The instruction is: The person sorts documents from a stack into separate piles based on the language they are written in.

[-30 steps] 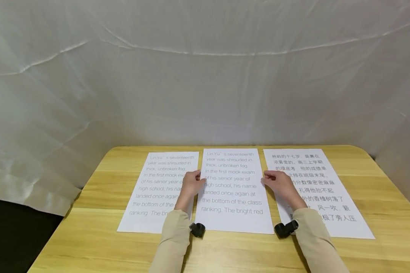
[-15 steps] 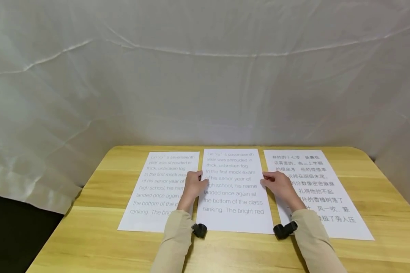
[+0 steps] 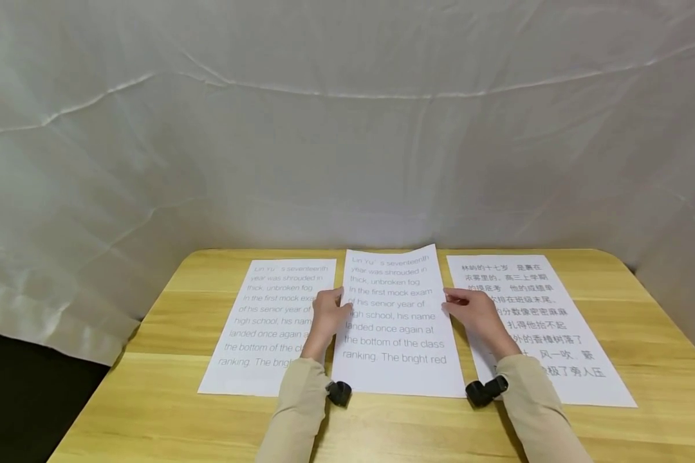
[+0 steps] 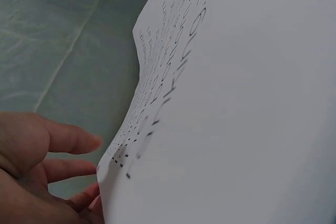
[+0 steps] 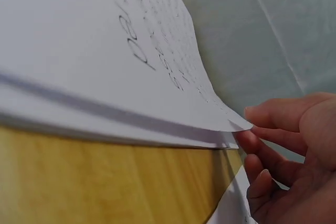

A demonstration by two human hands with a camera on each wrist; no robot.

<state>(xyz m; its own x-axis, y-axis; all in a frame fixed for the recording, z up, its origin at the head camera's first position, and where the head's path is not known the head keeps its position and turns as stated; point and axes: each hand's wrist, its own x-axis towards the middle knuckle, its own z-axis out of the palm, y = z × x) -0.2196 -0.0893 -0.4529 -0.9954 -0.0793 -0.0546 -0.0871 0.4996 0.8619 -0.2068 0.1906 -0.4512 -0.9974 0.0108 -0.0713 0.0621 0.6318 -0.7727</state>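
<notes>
Three stacks or sheets of printed paper lie side by side. The top sheet of the middle paper stack (image 3: 396,379), printed in English, bows upward at its far edge. My right hand (image 3: 476,316) pinches its right edge between thumb and fingers; the right wrist view shows this sheet (image 5: 79,51) raised off the paper beneath. At the left edge is my left hand (image 3: 326,316). In the left wrist view its fingers (image 4: 73,170) touch the sheet's edge, while the thumb stands slightly apart from it.
Left lies another English-printed paper (image 3: 243,379), partly under the left forearm. A paper with Chinese print (image 3: 596,389) lies right, partly behind the right hand. The wooden table (image 3: 168,360) meets a grey cloth backdrop (image 3: 347,161) at its far side.
The middle top sheet lay flat earlier; now its far edge curves up, highest at the right corner. Both hands have stayed at about the same places along its sides.
</notes>
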